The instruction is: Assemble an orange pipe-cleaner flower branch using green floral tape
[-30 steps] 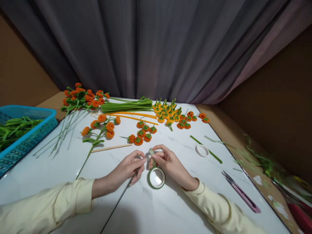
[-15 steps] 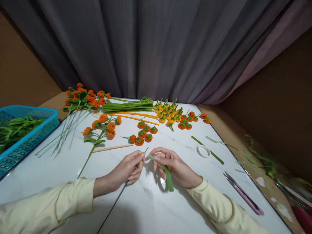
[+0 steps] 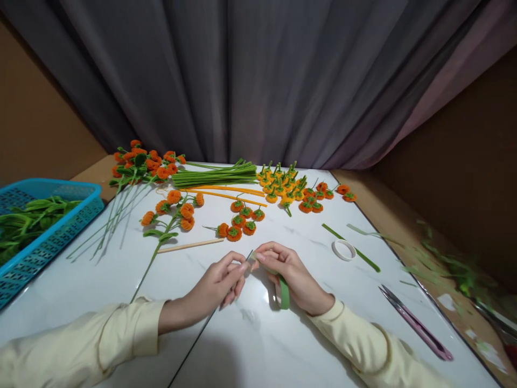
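Observation:
My left hand point(image 3: 226, 280) pinches a thin dark wire point(image 3: 197, 335) near its upper end; the wire slants down toward the front edge of the view. Close beside it, my right hand point(image 3: 287, 272) is closed on a strip of green tape point(image 3: 285, 293), whose loop hangs below the fingers. The tape's pale end meets the wire tip between the fingertips of both hands. Beyond the hands lie orange pompom-like flowers point(image 3: 234, 233) and a branch of orange flowers on a green stem point(image 3: 161, 237).
A blue basket point(image 3: 84, 215) of green leaves stands at the left. Green stems point(image 3: 218, 175) and yellow pieces point(image 3: 283, 183) lie at the back, a wooden stick point(image 3: 189, 246) in the middle. A white ring point(image 3: 344, 250) and pink-handled snips point(image 3: 416, 323) are at the right.
My hands have come together, bringing the tape end to the wire tip. The tape's hanging tail now forms a curved loop. The view has shifted slightly.

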The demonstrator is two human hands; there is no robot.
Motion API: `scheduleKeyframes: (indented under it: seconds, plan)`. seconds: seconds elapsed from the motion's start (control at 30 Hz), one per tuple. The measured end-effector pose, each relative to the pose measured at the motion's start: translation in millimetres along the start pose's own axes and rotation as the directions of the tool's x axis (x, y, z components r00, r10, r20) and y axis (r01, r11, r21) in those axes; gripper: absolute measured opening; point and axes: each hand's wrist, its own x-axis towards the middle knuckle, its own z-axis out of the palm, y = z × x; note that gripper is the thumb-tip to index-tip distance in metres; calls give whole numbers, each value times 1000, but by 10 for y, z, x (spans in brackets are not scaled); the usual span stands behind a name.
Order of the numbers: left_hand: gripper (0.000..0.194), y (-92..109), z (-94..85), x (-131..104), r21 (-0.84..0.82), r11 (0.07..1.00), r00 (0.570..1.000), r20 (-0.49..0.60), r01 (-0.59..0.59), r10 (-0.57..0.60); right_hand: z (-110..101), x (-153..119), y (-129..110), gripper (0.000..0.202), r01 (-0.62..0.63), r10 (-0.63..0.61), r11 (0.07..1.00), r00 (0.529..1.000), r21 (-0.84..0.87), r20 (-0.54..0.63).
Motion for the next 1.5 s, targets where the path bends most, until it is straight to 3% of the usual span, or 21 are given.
scheduleKeyframes:
  seconds: [0.23, 0.53, 0.63, 0.8, 1.0, 1.33, 1.5]
  plan:
    - [26, -25, 24, -24, 168, 977, 991, 5, -130, 131, -1, 7, 40, 27, 34, -36, 998, 999, 54, 30]
    - [22, -16, 40, -39, 247, 964, 992, -52, -97, 113, 22, -13, 35, 26, 37, -38, 999, 998, 39, 45]
    - [20, -23, 54, -56, 314, 941, 985, -77, -125, 156, 19, -16, 36, 27, 37, -38, 999, 998, 30, 46]
    - [24, -80, 60, -82, 416, 878, 942, -120, -238, 313, 16, -18, 31, 27, 46, -46, 999, 998, 3, 53]
    - [33, -72, 62, -112, 550, 759, 876, -95, -349, 472, 16, -20, 41, 28, 46, -46, 999, 997, 8, 58]
    - [38, -53, 68, -102, 588, 688, 823, -65, -425, 564, 11, -10, 63, 26, 46, -47, 999, 997, 25, 58]
    - [40, -49, 61, -111, 600, 684, 830, -58, -415, 555, 22, -3, 73, 25, 57, -57, 997, 998, 51, 9]
